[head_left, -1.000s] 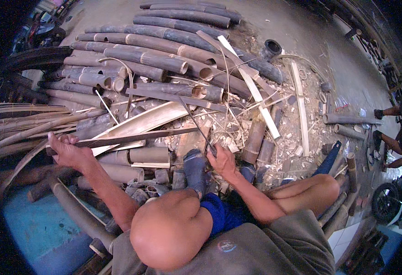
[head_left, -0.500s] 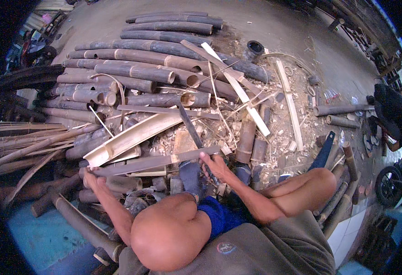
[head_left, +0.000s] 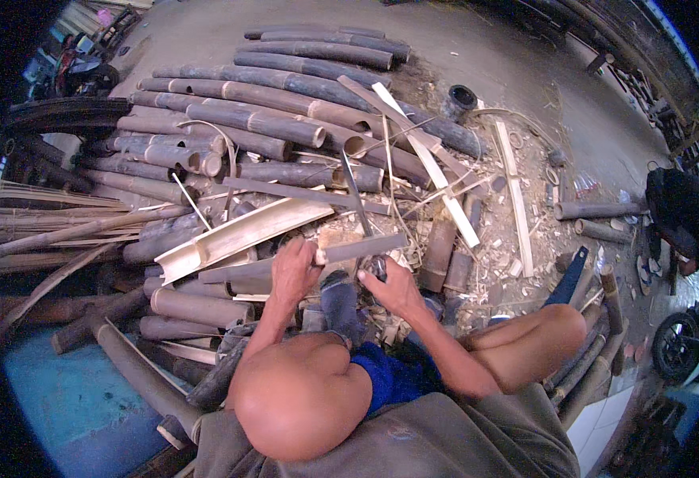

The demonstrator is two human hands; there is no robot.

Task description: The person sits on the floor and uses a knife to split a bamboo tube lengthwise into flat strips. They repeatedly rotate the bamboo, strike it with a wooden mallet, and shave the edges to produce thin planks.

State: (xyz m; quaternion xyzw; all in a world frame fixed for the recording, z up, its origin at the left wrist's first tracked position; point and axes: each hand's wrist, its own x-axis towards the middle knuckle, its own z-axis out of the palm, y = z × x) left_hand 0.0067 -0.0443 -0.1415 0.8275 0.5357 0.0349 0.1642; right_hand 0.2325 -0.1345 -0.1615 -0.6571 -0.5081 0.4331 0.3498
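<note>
— While you sit with your knees up on the ground, what has your left hand (head_left: 294,271) got?

— Your left hand is curled round a long grey bamboo strip (head_left: 361,248), fingers wrapped over it and pressed together. The strip lies almost level in front of you, running from your fist out toward your right, with its far end near the short upright bamboo stubs (head_left: 443,255).

— And your right hand (head_left: 393,285)?

— It is closed round a dark handle; the blade (head_left: 356,195) rises from it, thin and dark, slanting away from you over the strip. You can't tell from here whether the blade's edge touches the strip or only crosses above it.

— What sits between your hands?

— A blue-grey boot or foot cover (head_left: 340,303), toe pointing away from you, just below the strip. Your hands sit either side of it, close together.

— What lies around you?

— A pale split half-culm (head_left: 242,235), hollow side up, lies just to your left, slanting toward the pile. Beyond it, dark round bamboo poles (head_left: 270,119) are stacked side by side across the far part of the ground. Pale flat slats (head_left: 433,171) lean over the poles to the far right, and shavings and chips cover the ground there. At the right edge another person (head_left: 680,211) in dark clothes crouches, well apart from you.
</note>
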